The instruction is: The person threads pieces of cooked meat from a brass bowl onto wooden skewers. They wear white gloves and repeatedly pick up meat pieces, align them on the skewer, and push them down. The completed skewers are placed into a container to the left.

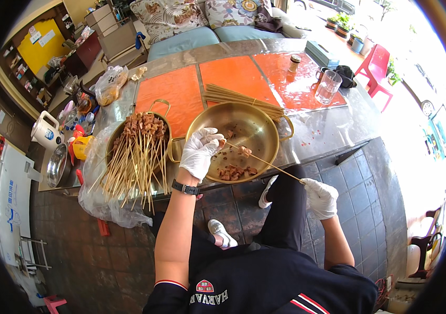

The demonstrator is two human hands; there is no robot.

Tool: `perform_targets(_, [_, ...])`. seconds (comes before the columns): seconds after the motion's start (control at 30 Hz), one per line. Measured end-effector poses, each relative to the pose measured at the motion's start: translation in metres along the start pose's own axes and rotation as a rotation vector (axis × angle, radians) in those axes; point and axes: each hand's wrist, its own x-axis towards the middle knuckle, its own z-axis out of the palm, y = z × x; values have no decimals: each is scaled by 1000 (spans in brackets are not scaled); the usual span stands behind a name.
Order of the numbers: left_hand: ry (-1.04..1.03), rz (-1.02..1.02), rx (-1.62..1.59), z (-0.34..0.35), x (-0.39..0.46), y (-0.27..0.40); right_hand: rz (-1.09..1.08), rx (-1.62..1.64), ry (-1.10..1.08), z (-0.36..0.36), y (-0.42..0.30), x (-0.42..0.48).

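Note:
My left hand [200, 153], in a white glove, pinches a piece of meat at the tip of a bamboo skewer [272, 166]. Another meat chunk [245, 151] is threaded a little farther down the stick. My gloved right hand [321, 198] grips the skewer's other end, out past the table's front edge. Below the skewer sits a wide brass-coloured pan [260, 125] with two loop handles. Loose meat pieces [235, 172] lie mostly at its near side. To the left, a second brass-coloured pan [169, 127] holds many loaded meat skewers [140, 133], sticks pointing toward me.
Bare bamboo skewers [242, 100] lie bundled behind the wide pan. A clear plastic bag [101, 196] drapes over the table edge. At left stand a white electric kettle [47, 129] and a steel bowl [58, 165]. A glass [328, 87] and a small jar [294, 62] stand at right.

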Motion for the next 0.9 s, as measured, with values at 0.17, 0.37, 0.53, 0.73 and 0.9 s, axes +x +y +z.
perform_targets(0.17, [-45, 48, 47, 0, -1, 2, -79, -112, -3, -11, -4, 4])
perform_targets(0.37, [-58, 84, 66, -2, 0, 3, -125, -147, 7, -14, -8, 8])
perform_targets(0.53, [-47, 117, 101, 3, -2, 6, -170, -247, 27, -15, -2, 7])
perform_targets(0.73, [-66, 164, 192, 5, -3, 7, -226, -348, 8, -20, -3, 8])
perform_targets(0.9, [-51, 153, 213, 9, -5, 9, -248, -405, -17, -22, -5, 9])
